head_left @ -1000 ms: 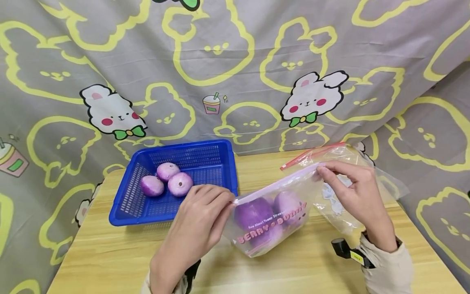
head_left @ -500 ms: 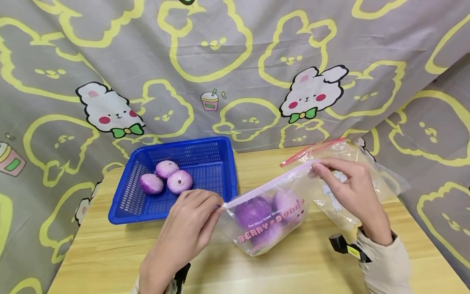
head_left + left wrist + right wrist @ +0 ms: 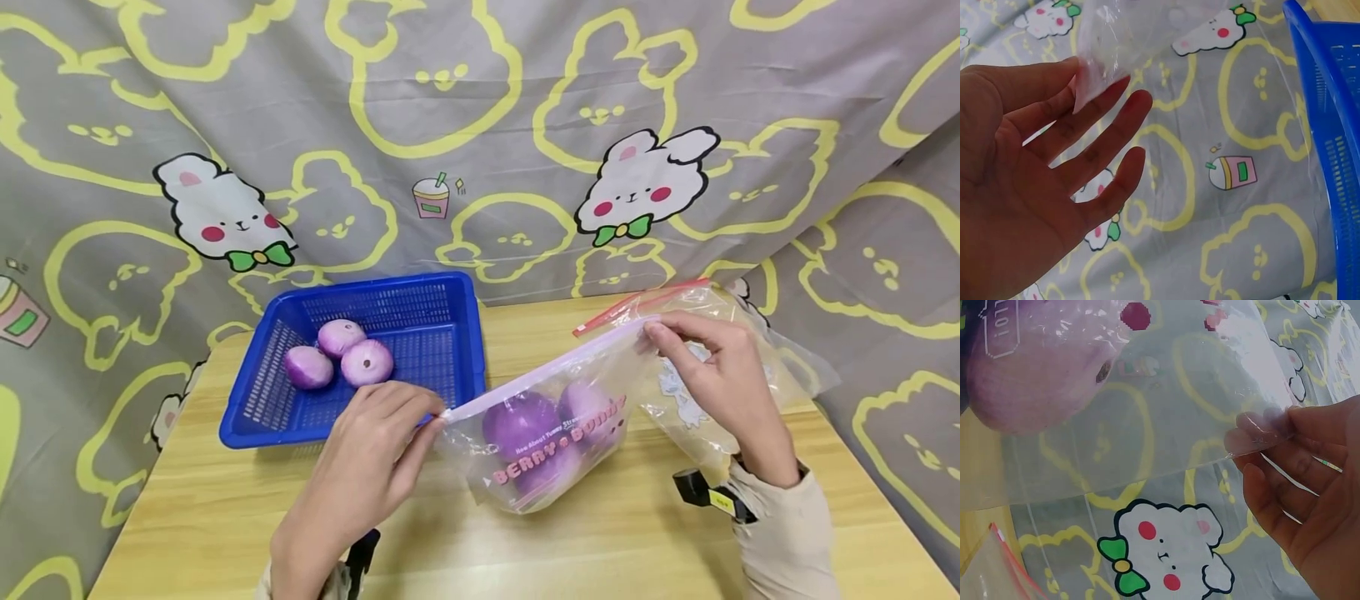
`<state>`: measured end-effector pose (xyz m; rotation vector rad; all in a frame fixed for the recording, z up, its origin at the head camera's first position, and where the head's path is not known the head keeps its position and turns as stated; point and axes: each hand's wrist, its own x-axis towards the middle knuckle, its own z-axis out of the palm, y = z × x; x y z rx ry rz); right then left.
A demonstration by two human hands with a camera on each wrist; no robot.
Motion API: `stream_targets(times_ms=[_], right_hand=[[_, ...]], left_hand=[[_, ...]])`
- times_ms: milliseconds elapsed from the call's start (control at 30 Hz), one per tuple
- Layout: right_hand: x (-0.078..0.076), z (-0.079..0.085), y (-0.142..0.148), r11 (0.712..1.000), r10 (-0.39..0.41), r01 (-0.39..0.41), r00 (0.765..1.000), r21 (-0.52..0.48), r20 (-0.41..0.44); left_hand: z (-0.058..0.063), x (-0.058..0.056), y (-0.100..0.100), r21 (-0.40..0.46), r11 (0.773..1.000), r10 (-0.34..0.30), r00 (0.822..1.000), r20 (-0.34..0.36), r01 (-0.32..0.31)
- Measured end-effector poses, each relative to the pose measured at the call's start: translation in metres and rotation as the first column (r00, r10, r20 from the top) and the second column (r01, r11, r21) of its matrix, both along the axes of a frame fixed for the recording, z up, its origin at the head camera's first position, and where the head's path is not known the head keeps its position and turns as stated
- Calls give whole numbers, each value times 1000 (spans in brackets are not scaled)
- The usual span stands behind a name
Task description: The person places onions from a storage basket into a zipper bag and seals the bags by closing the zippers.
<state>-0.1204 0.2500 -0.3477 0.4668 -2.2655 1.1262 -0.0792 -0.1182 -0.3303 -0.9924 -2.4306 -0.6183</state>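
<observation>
A clear zip bag (image 3: 551, 475) printed "BERRY BUNNY" hangs between my two hands, with several purple onions (image 3: 521, 429) inside. Its lilac zip strip (image 3: 555, 363) slopes up from left to right. At the strip's left end, by a small white piece, my left hand (image 3: 375, 450) pinches the corner between thumb and index finger; the left wrist view shows its other fingers spread. My right hand (image 3: 720, 375) pinches the upper right corner with thumb and fingertips. In the right wrist view, an onion (image 3: 1041, 369) shows through the film.
A blue plastic basket (image 3: 420, 354) with three onions (image 3: 367, 363) stands at the back left of the wooden table (image 3: 225, 517). Behind the right hand lies another clear bag (image 3: 690, 425) with a red zip strip. A patterned cloth (image 3: 495, 125) hangs behind the table.
My left hand has moved left with the bag's corner, and more of the lilac strip shows between the hands. The right hand keeps its pinch, and the onions in the basket stay put.
</observation>
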Motion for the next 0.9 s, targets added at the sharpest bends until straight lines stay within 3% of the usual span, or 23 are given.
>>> stream_targets(times_ms=[300, 633, 800, 900], right_hand=[[-3, -4, 11, 999, -36, 36, 999, -27, 1], [-2, -3, 11, 997, -61, 60, 998, -41, -27], [-2, -5, 3, 995, 2, -4, 1000, -99, -15], [-2, -5, -2, 991, 34, -34, 999, -129, -1]], left_hand=[[5, 1, -5, -24, 1000, 14, 1000, -26, -15], [5, 3, -6, -38, 999, 38, 999, 19, -38], [0, 1, -6, -72, 990, 130, 985, 111, -123], [-3, 1, -3, -67, 990, 133, 971, 197, -122]])
